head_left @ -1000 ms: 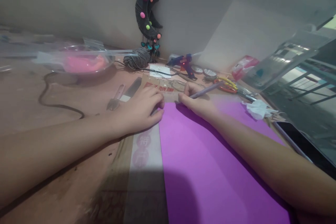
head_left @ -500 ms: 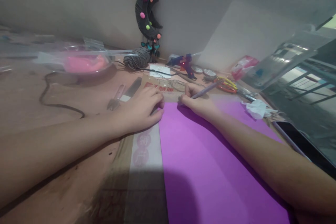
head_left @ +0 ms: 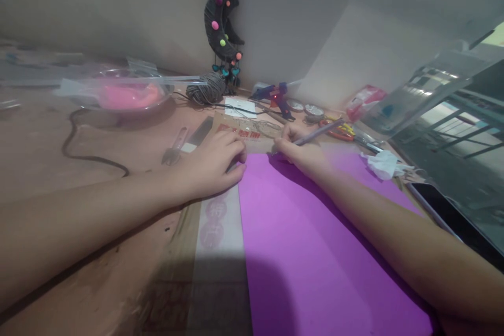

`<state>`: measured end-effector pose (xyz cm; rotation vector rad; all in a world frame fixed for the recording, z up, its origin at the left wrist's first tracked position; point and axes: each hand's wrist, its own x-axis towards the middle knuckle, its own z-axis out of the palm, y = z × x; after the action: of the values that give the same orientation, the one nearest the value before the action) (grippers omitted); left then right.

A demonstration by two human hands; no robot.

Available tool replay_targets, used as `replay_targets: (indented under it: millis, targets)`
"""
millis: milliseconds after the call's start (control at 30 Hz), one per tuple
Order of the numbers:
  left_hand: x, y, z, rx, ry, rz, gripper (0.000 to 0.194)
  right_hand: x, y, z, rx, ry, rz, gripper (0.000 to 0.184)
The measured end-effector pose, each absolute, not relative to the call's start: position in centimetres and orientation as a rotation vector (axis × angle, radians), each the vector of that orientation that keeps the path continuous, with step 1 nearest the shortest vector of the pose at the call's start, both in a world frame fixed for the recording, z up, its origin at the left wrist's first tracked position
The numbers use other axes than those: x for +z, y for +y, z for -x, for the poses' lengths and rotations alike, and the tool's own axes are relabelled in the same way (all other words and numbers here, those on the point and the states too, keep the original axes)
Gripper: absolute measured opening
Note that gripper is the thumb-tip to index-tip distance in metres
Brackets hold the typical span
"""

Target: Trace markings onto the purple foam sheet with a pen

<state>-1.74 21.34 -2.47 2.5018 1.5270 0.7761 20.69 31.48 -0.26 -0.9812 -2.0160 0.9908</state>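
A purple sheet [head_left: 299, 241] lies on flattened cardboard [head_left: 212, 231] on the table. My left hand [head_left: 212, 165] rests with curled fingers at the sheet's far left corner; whether something lies under them I cannot tell. My right hand [head_left: 299, 149] is closed round a purple pencil [head_left: 317, 134], its tip at the sheet's far edge.
Behind the hands lie a blue glue gun [head_left: 275, 95], scissors [head_left: 340, 130], a ball of grey yarn [head_left: 205, 89], a thread snipper [head_left: 175, 147] and a clear bowl with pink stuff [head_left: 122, 95]. A crumpled tissue [head_left: 384, 164] and a phone [head_left: 452, 215] sit at the right. A black cable [head_left: 86, 155] crosses the left.
My right hand with the pencil has shifted slightly right along the sheet's far edge. My left hand has stayed put.
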Motion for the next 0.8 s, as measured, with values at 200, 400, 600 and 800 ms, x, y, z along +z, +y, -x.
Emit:
replay_targets:
  millis: [200,400,600,800]
  targets:
    - [-1.8,20.2,1.1,0.942,1.403,-2.668,0.043,1.6,27.9,-20.0,1.384,-2.048,0.896,0.045]
    - [-1.0,19.6,0.5,0.938,1.292,-2.632,0.042,3.4,25.8,-18.7,1.553,-1.951,0.722,0.050]
    - [-0.7,18.3,-0.8,0.929,1.303,-2.326,0.041,6.6,25.7,-19.1,1.704,-1.327,0.772,0.048]
    - [-1.3,17.1,-1.6,0.917,1.048,-2.563,0.018,7.1,25.3,-20.1,1.638,-1.458,0.757,0.037]
